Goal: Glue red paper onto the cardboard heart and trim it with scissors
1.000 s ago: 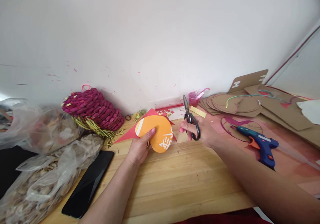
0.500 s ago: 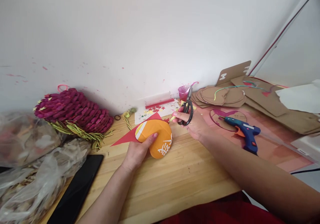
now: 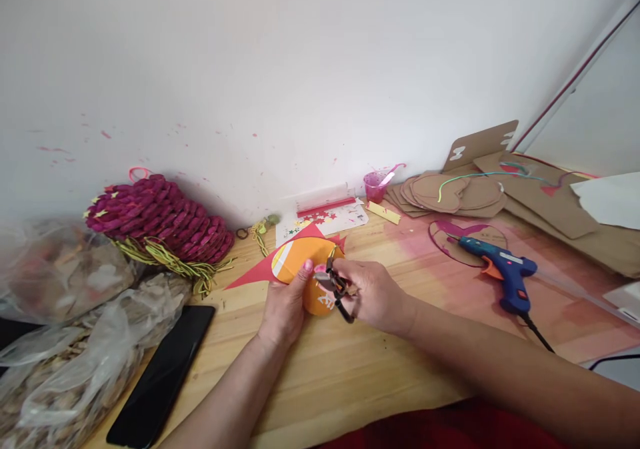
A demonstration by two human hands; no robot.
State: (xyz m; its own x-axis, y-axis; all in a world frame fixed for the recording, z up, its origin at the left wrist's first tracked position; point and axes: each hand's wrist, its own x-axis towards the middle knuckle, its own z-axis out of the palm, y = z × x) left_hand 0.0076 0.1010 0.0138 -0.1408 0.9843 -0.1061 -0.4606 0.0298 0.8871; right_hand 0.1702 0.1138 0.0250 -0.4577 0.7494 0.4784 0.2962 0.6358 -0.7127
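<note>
In my left hand (image 3: 285,305) is an orange rounded card piece (image 3: 295,252) with white lettering, the thumb pressed on top. Red paper (image 3: 257,274) lies behind the card and shows past its left side and top edge. My right hand (image 3: 377,295) is closed round black-handled scissors (image 3: 344,310), right over the card's right part. The scissor blades point left toward my left thumb. A thin gold-coloured thing (image 3: 332,253) sticks up from the right fingers; its kind I cannot make out. The right fingers and scissors hide part of the card.
A blue glue gun (image 3: 510,275) lies on a cardboard heart at the right, near stacked brown cutouts (image 3: 435,192). A pink cup (image 3: 375,187) and a star-strewn sheet (image 3: 356,217) sit by the wall. A magenta woven piece (image 3: 160,215), plastic bags (image 3: 100,342) and a black phone (image 3: 163,375) are left.
My right hand has come left and down onto the orange card. The scissors, earlier pointing up toward the wall, now point left. The left hand keeps its hold; the view has shifted slightly.
</note>
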